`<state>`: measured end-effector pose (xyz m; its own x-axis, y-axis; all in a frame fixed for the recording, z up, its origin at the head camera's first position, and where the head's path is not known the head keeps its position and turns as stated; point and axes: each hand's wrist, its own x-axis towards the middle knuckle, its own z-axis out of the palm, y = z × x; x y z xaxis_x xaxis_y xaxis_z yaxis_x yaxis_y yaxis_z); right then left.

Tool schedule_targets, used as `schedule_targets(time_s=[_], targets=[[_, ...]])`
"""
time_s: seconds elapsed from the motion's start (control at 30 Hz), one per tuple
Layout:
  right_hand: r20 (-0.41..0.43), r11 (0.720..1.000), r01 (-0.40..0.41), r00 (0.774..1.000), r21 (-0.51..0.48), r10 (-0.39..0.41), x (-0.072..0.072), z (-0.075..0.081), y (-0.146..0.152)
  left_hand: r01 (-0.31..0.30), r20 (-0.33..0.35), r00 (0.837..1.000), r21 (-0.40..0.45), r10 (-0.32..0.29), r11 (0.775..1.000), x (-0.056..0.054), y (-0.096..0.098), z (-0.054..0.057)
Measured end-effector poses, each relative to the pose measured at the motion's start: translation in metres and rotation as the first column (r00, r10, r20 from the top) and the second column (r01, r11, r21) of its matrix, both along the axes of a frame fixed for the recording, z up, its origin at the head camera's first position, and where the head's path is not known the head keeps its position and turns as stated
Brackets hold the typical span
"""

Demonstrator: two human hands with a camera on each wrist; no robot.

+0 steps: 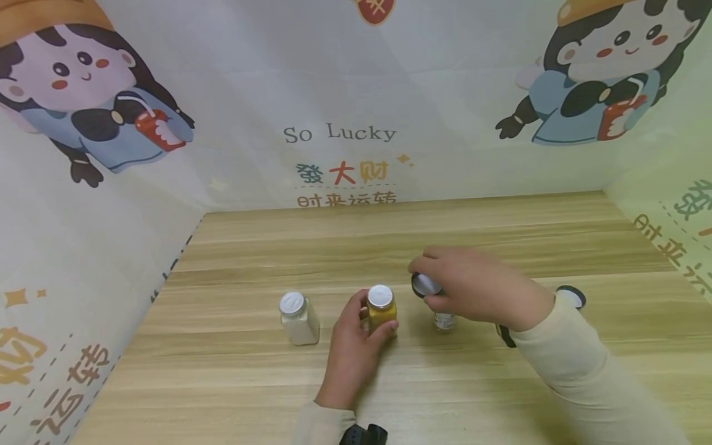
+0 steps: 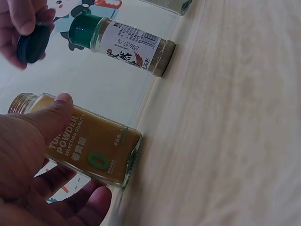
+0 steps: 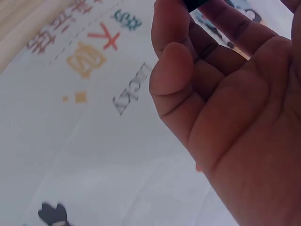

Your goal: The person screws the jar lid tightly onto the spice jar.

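Note:
My left hand (image 1: 356,352) grips a square glass jar (image 1: 381,315) of yellow-brown turmeric powder, thumb on one side and fingers round the other. In the left wrist view the jar (image 2: 94,141) stands on the table, its threaded neck bare of a cap; from above its mouth (image 1: 381,295) looks white. My right hand (image 1: 473,284) pinches a dark green screw cap (image 2: 33,43) in the air, its pale inside (image 1: 427,284) facing up toward the head camera. Below that hand, partly hidden, stands a labelled spice bottle (image 1: 444,321) with a green cap (image 2: 84,29).
A square glass jar (image 1: 300,324) of pale powder with a white top stands left of my left hand. A dark-rimmed, white-faced lid (image 1: 573,296) shows beside the right sleeve. Printed cloth walls (image 1: 356,80) enclose the wood-grain table (image 1: 222,383) at the back and sides.

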<state>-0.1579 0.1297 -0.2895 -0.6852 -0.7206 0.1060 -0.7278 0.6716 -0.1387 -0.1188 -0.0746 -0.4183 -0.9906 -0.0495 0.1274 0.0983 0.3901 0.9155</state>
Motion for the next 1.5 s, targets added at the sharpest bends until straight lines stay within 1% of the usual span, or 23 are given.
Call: schedule_targets(time_s=[0.1, 0.2, 0.4, 0.6, 0.9, 1.0, 1.23, 1.5], targets=[[-0.014, 0.999, -0.038, 0.999, -0.004, 0.038, -0.001, -0.005, -0.009, 0.004, -0.001, 1.000, 0.003, -0.004, 1.000, 0.000, 0.000, 0.000], [-0.008, 0.998, -0.060, 0.998, -0.014, 0.060, -0.002, -0.009, -0.016, 0.003, 0.004, 1.000, 0.010, -0.003, 1.000, 0.000, 0.000, -0.001], [0.020, 0.998, -0.057, 0.998, -0.016, 0.057, -0.003, -0.015, -0.025, 0.004, 0.014, 1.000, 0.027, -0.005, 1.000, 0.000, 0.001, 0.000], [0.015, 0.997, -0.070, 0.997, -0.016, 0.071, -0.003, -0.018, -0.031, 0.000, 0.003, 1.000, 0.029, 0.000, 1.000, 0.000, -0.001, 0.001], [0.026, 0.997, -0.078, 0.997, -0.024, 0.078, -0.005, -0.017, -0.032, 0.000, -0.009, 1.000, 0.021, 0.000, 1.000, 0.000, -0.002, 0.000], [0.026, 0.996, -0.081, 0.996, -0.040, 0.082, -0.005, -0.015, -0.032, 0.003, -0.010, 1.000, 0.013, -0.003, 1.000, 0.000, -0.002, 0.000], [-0.003, 0.994, -0.078, 0.997, -0.082, 0.078, -0.005, -0.015, -0.034, 0.011, -0.009, 1.000, 0.005, -0.011, 1.000, 0.000, -0.002, 0.001], [0.002, 0.989, -0.074, 0.997, -0.131, 0.075, -0.007, -0.017, -0.036, 0.016, -0.009, 1.000, 0.013, -0.016, 1.000, 0.000, -0.001, 0.002]])
